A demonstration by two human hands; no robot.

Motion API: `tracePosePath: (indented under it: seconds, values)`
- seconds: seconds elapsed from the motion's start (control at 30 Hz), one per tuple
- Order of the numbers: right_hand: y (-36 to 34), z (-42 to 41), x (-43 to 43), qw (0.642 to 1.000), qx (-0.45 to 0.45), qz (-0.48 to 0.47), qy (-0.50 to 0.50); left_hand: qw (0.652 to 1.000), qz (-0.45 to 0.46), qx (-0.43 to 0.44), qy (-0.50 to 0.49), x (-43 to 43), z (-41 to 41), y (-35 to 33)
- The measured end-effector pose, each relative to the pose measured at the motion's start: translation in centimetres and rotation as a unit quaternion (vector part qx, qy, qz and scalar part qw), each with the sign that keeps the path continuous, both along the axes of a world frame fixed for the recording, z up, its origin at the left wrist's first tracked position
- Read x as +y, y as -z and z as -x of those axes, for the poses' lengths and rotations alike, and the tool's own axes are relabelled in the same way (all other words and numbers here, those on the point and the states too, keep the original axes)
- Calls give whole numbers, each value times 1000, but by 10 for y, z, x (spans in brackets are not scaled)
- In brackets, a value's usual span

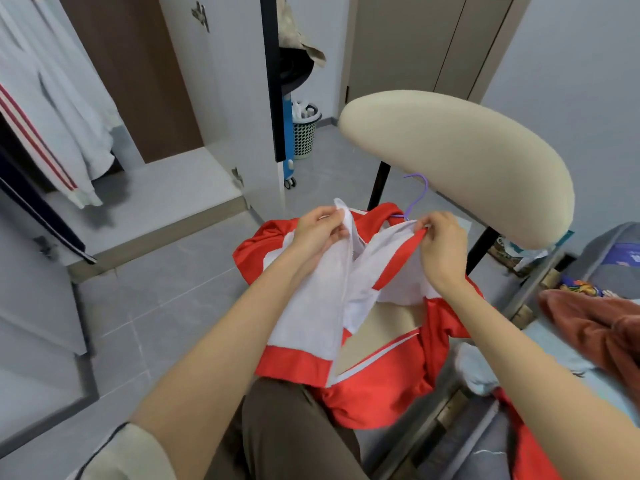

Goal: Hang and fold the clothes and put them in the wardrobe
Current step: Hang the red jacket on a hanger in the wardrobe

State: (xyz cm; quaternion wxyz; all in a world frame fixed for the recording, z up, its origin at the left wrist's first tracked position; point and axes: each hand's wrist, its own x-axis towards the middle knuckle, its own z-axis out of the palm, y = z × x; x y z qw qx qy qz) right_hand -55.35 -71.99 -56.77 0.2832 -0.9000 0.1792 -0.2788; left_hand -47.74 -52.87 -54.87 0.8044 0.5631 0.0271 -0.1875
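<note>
A slick red jacket (pixel 377 386) with a matte white lining lies spread open on the seat of the chair (pixel 464 161), whose padded beige backrest curves like a bean. The left hand (pixel 320 233) pinches one white front edge in a tight grip. The right hand (pixel 441 247) pinches the other, red-trimmed edge the same way. The thin hook of a purple hanger (pixel 417 197) pokes out at the collar, just below the backrest.
</note>
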Motion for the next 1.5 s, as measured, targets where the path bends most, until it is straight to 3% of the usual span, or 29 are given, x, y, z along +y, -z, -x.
tracePosePath:
  seconds: [0.03, 0.1, 0.2, 0.3, 0.4, 0.5, 0.57, 0.6, 0.73, 0.8, 0.93, 1.0, 1.1, 1.13, 1.2, 1.23, 1.3, 1.37, 1.43, 1.5]
  values:
    - [2, -5, -7, 1000, 26, -10, 0, 1000, -4, -8, 5, -8, -3, 1]
    - [12, -8, -15, 992, 122, -11, -36, 993, -101, -49, 45, -16, -1, 14]
    - [36, 1, -11, 968, 231, -2, -94, 936, -281, -136, 163, -5, 15, 50]
    - [57, 19, 1, 950, 288, 16, -122, 854, -386, -231, 261, 13, 43, 83]
    - [79, 35, 18, 918, 356, -62, -166, 753, -492, -297, 321, 27, 80, 113]
    - [96, 50, 35, 904, 371, -150, -149, 639, -580, -355, 361, 41, 111, 141]
    - [103, 58, 40, 905, 353, -196, -135, 596, -631, -366, 335, 50, 123, 154]
    - [105, 61, 40, 906, 345, -209, -131, 599, -642, -358, 318, 53, 126, 156]
    - [110, 76, 38, 904, 332, -228, -142, 663, -609, -369, 232, 60, 135, 155]
    - [109, 82, 40, 900, 337, -228, -158, 701, -606, -350, 138, 62, 141, 148]
    - [113, 90, 54, 912, 308, -228, -145, 740, -592, -309, -79, 69, 155, 142]
    - [117, 94, 65, 924, 301, -188, -140, 805, -529, -233, -133, 73, 163, 142]
    - [124, 98, 71, 925, 340, -6, -171, 850, -482, -139, -159, 73, 169, 142]
    - [125, 99, 69, 923, 343, 60, -165, 886, -428, -107, -143, 73, 167, 143]
    - [119, 100, 63, 933, 316, 113, -130, 969, -232, 17, -88, 72, 163, 138]
    - [116, 103, 59, 944, 286, 121, -112, 986, -130, 82, -58, 71, 163, 134]
    - [106, 114, 51, 967, 193, 136, -93, 986, 12, 164, -36, 71, 167, 136]
    - [97, 130, 42, 983, 104, 115, -94, 978, 70, 191, -49, 72, 171, 139]
    - [94, 145, 34, 984, 123, 78, -103, 976, 83, 192, -53, 72, 171, 139]
    - [99, 156, 28, 969, 224, 28, -97, 984, 26, 171, -39, 68, 171, 138]
